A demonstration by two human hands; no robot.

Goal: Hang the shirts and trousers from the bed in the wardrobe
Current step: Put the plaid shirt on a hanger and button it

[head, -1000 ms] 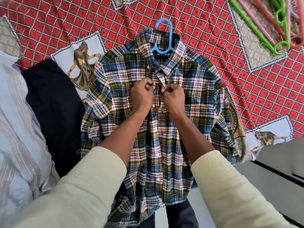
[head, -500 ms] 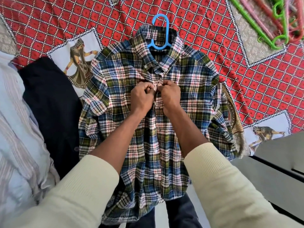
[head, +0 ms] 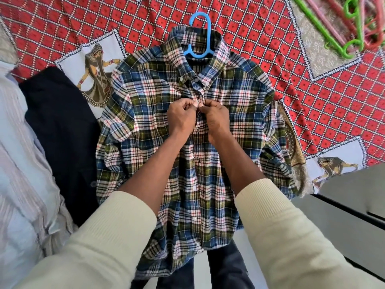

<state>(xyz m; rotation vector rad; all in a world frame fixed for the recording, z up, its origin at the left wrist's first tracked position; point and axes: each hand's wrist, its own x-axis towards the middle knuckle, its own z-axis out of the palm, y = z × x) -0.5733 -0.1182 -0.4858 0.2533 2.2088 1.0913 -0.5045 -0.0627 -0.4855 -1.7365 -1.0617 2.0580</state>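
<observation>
A pale striped garment (head: pixel 18 163) and a dark garment (head: pixel 62 132) are lying at the left of the bed (head: pixel 260 38), which is wearing a red patterned bedspread. The plaid shirt (head: pixel 145 126) is lying centrally on a blue hanger (head: pixel 199 36), the left hand (head: pixel 181 117) and right hand (head: pixel 216 118) pinching its placket. Green and pink hangers (head: pixel 341 28) are lying far right.

I see a plaid shirt (head: pixel 187 142) flat on the red bedspread (head: pixel 291 69), a blue hanger (head: pixel 199 36) poking from its collar. My left hand (head: pixel 180 118) and right hand (head: pixel 216 119) pinch the placket below the collar. A dark garment (head: pixel 60 132) lies left; green hangers (head: pixel 350 28) top right.
</observation>
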